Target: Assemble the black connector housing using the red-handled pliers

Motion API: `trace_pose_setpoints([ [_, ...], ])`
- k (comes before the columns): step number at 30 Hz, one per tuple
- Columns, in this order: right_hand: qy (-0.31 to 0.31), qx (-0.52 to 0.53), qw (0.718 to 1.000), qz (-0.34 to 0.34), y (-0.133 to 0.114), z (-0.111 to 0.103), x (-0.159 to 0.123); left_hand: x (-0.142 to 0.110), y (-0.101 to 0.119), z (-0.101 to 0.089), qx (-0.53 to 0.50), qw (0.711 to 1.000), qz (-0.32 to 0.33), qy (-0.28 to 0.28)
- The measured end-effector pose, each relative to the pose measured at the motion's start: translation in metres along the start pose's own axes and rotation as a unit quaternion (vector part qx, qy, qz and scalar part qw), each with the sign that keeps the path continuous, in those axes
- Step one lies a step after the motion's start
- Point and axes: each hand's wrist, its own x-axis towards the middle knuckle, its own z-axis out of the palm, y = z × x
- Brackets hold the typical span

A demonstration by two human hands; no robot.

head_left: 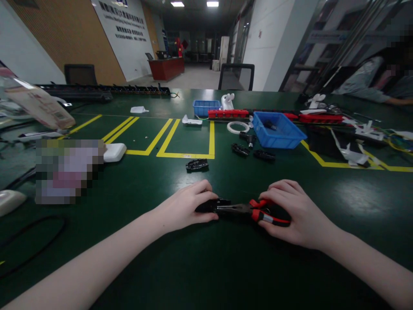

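In the middle of the near tabletop, my left hand (190, 204) is closed around a black plastic part (206, 206), its fingers covering much of it. My right hand (293, 215) grips red-and-black needle-nose pliers (271, 218) by the handles. The jaws point left and their tip meets the black part beside my left fingertips. Whether the jaws are clamped on it, I cannot tell. Beyond my left hand lies a similar black part (197, 165). Two more black parts (240, 149) (264, 155) rest farther back, near a blue bin.
A blue bin (280, 133) holds a dark piece, and a smaller blue bin (206, 107) stands behind. A tape roll (238, 127) lies between them. Red strips (229, 113) run along the back. A white box (115, 152) sits left. Another person (368, 82) is at the far right.
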Motion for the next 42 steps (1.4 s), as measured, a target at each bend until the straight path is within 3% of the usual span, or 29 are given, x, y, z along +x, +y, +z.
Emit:
trace_pose_setpoints([
  [21,-0.075,0.024,0.997,0.025,-0.011,-0.004,0.001,0.0,-0.004,0.005,0.034,0.999,0.012,0.012],
  [34,-0.068,0.011,0.998,0.016,-0.003,-0.012,-0.004,0.001,-0.002,0.005,0.055,0.998,0.015,0.007],
  [42,-0.045,0.003,0.999,-0.003,-0.001,-0.004,-0.005,0.003,0.001,0.005,0.13,0.991,0.024,-0.006],
])
